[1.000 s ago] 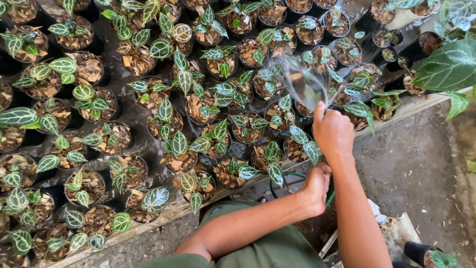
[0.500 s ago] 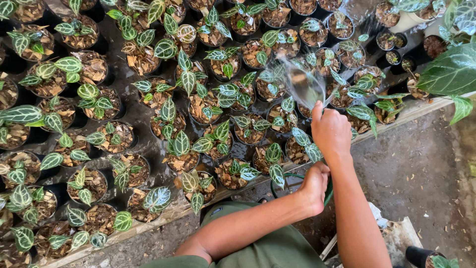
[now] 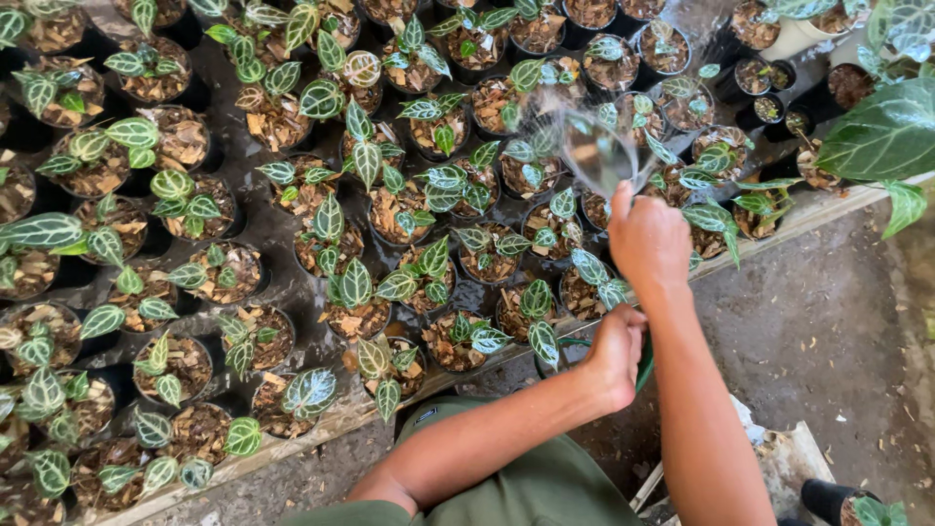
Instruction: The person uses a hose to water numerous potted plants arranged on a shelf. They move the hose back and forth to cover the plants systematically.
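Right hand [image 3: 650, 244] clamps the hose end, fanning water spray [image 3: 594, 146] over potted seedlings [image 3: 429, 273]; left hand [image 3: 616, 356] clamps the green hose [image 3: 645, 362].

Hose [image 3: 645, 362] mostly hidden behind left hand [image 3: 616, 353]; nozzle concealed inside right hand [image 3: 648, 242] grip; spray [image 3: 594, 146] blurred.

R hand [image 3: 648, 239] is a closed fist, knuckles up, thumb pushed fwd, at the near edge of the pot bench [image 3: 828, 209]. R forearm runs bare from the bottom edge up to it, wrist straight. L hand [image 3: 616, 353] sits just below and nearer the body, fingers curled shut, wrist bent. L forearm crosses in from lower left, elbow low.
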